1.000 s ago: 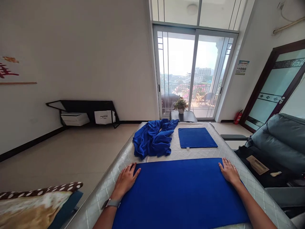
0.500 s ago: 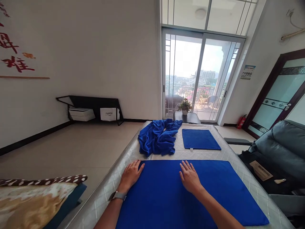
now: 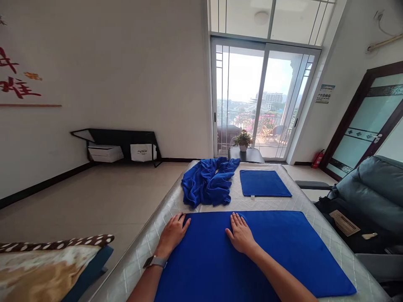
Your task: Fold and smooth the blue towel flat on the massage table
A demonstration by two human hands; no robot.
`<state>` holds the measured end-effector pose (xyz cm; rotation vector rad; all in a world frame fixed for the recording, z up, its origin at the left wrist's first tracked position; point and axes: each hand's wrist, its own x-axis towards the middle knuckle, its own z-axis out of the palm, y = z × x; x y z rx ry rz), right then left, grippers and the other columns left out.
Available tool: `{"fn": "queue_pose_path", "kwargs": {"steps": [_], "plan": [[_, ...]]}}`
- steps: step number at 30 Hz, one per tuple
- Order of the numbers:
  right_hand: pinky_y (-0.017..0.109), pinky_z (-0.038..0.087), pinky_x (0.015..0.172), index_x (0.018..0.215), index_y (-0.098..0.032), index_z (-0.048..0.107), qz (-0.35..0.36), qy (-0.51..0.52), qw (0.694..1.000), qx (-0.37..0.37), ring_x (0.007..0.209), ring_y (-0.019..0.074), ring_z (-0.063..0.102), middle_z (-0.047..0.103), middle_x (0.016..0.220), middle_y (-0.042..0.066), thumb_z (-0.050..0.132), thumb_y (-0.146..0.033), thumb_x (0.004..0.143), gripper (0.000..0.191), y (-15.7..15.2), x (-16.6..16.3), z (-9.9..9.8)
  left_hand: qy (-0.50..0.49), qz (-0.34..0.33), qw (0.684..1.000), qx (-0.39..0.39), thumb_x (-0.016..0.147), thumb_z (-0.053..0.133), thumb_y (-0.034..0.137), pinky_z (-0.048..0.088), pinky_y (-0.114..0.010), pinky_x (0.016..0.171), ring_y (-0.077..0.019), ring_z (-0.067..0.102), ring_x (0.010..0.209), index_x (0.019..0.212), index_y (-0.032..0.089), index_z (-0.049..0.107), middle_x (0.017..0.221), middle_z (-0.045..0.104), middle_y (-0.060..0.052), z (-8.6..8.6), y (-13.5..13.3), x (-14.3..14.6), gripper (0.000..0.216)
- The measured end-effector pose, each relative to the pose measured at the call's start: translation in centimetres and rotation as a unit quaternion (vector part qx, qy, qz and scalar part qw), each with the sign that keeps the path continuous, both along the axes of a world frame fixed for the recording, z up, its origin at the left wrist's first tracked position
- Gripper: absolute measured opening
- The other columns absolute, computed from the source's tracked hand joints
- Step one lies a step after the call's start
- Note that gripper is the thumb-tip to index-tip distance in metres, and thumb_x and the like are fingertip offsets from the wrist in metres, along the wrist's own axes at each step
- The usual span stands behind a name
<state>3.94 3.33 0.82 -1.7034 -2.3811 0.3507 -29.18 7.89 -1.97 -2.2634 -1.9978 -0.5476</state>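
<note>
A large blue cloth lies flat and smooth in front of me on a pale quilted mattress. My left hand rests on its far left corner, fingers stretched out, a watch on the wrist. Palm down, my right hand lies on the cloth close to its far edge, with its fingers straight and the thumb apart. Beyond the cloth, a crumpled blue cloth sits in a heap at the left. To the right of that heap is a small, flat blue cloth with a white tag.
Left of the mattress is a patterned bundle of bedding. A dark armchair holding a black item and a cardboard piece stands at the right. Past the mattress, a chair bears a potted plant before sliding glass doors.
My right hand has slid a little to the left along the far part of the large cloth. My left hand stays at the corner. The view has shifted slightly.
</note>
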Motion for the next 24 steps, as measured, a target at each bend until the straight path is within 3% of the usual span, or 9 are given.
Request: {"fn": "queue_pose_path", "kwargs": {"steps": [5, 10, 14, 19, 24], "plan": [[0.039, 0.008, 0.127, 0.161, -0.007, 0.023, -0.119, -0.056, 0.991, -0.006, 0.157, 0.0218, 0.013, 0.021, 0.168, 0.011, 0.014, -0.06, 0.102, 0.08, 0.3, 10.4, -0.6, 0.005, 0.007, 1.0, 0.005, 0.102, 0.038, 0.048, 0.042, -0.043, 0.114, -0.0289, 0.058, 0.13, 0.133, 0.012, 0.064, 0.138, 0.065, -0.015, 0.1, 0.0, 0.2, 0.054], [0.04, 0.01, 0.127, 0.16, -0.003, 0.026, -0.254, -0.103, 0.962, 0.011, 0.156, 0.0237, 0.018, 0.025, 0.167, 0.013, 0.02, -0.055, 0.1, 0.08, 0.6, 22.1, -1.8, 0.012, 0.008, 1.0, 0.004, 0.101, 0.038, 0.049, 0.042, -0.043, 0.114, -0.0294, 0.058, 0.131, 0.134, 0.01, 0.063, 0.14, 0.064, -0.016, -0.2, 0.0, 0.2, 0.056], [0.041, 0.015, 0.126, 0.156, 0.003, 0.03, -0.343, -0.091, 0.935, 0.022, 0.155, 0.0261, 0.023, 0.029, 0.166, 0.018, 0.021, -0.051, 0.098, 0.08, 0.2, 28.2, -1.5, 0.013, 0.012, 1.0, 0.004, 0.101, 0.038, 0.048, 0.043, -0.044, 0.113, -0.0292, 0.058, 0.13, 0.134, 0.012, 0.063, 0.14, 0.064, -0.016, -0.5, 0.2, 0.1, 0.055], [0.042, 0.013, 0.127, 0.157, 0.0, 0.031, -0.354, -0.074, 0.931, 0.039, 0.154, 0.025, 0.024, 0.029, 0.165, 0.02, 0.012, -0.046, 0.102, 0.075, -1.4, 28.7, 0.1, 0.015, 0.009, 1.0, 0.002, 0.101, 0.036, 0.048, 0.042, -0.043, 0.115, -0.0293, 0.058, 0.131, 0.134, 0.011, 0.062, 0.14, 0.063, -0.016, -0.4, 0.3, 0.1, 0.057], [0.057, 0.011, 0.125, 0.157, -0.017, 0.036, -0.326, -0.076, 0.939, 0.081, 0.153, 0.0316, 0.026, 0.031, 0.165, 0.017, 0.041, -0.062, 0.099, 0.074, -1.2, 24.3, 2.3, -0.007, 0.007, 1.0, -0.01, 0.102, 0.033, 0.05, 0.041, -0.042, 0.115, -0.0289, 0.057, 0.132, 0.134, 0.012, 0.062, 0.139, 0.064, -0.015, -0.2, 0.3, 0.2, 0.058]]}}
